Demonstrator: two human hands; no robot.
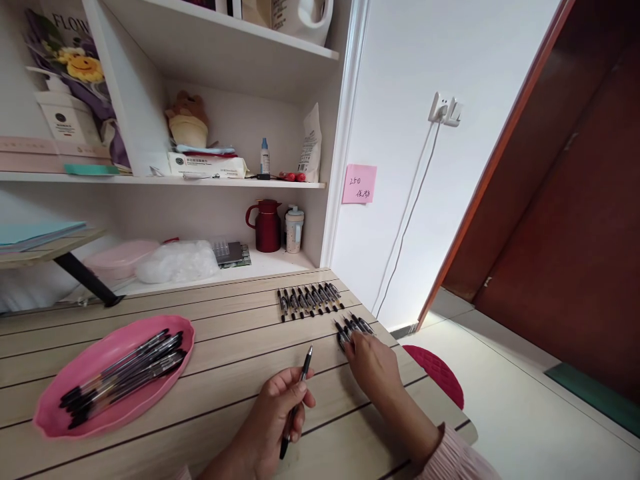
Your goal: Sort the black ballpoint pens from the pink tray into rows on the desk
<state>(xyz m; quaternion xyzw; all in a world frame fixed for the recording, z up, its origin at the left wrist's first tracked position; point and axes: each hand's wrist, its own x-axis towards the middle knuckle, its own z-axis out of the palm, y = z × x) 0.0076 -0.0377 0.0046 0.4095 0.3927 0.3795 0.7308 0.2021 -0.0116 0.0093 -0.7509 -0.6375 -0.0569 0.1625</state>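
My left hand point(285, 407) is closed around a black pen point(306, 363), held tilted with its bare metal tip pointing up and away. To its right, my right hand point(373, 363) reaches down with curled fingers onto a small cluster of dark, slim pen parts point(356, 325) on the table. Its fingertips are partly hidden, so what they pinch cannot be made out. Beyond the hands lies a neat row of short black-and-clear pen pieces point(310, 301). At the left, a pink oval tray point(53, 410) holds several black-ended clear pens point(125, 377).
The slatted wooden table point(225, 353) ends at a rounded right corner beside a red round seat point(440, 373). A white shelf unit behind it holds a red jug point(267, 227) and a speckled cup point(294, 230). A black riser leg point(87, 280) stands at the back left.
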